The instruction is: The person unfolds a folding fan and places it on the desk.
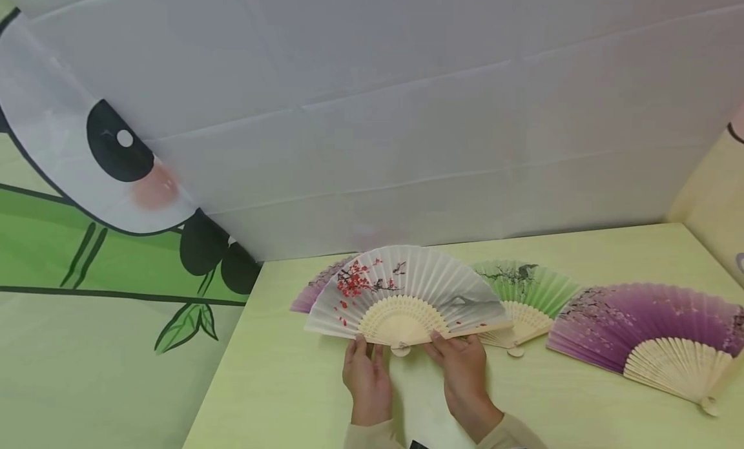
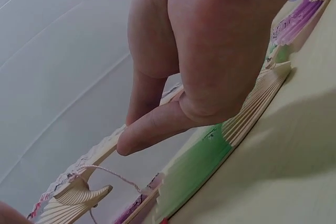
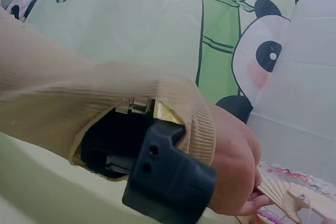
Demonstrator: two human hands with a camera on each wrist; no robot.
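A white folding fan (image 1: 415, 278), painted with red blossoms and grey hills, is spread wide and held tilted up above the table. My left hand (image 1: 369, 383) pinches its lower left edge stick. On the other side my right hand (image 1: 465, 371) grips the lower right edge stick. The fan's pivot end hangs between the two hands. Behind it lies a spread green fan (image 1: 540, 287), partly covered. A purple fan (image 1: 316, 291) peeks out at the left, mostly hidden. In the left wrist view, a thin cord (image 2: 113, 173) hangs near the white fan's pivot.
Another purple fan (image 1: 639, 313) lies spread on the right side of the pale yellow-green table (image 1: 273, 378). A white cloth wall (image 1: 407, 145) rises behind the table's back edge. Panda and bamboo drawings (image 1: 122, 139) cover the backdrop at left.
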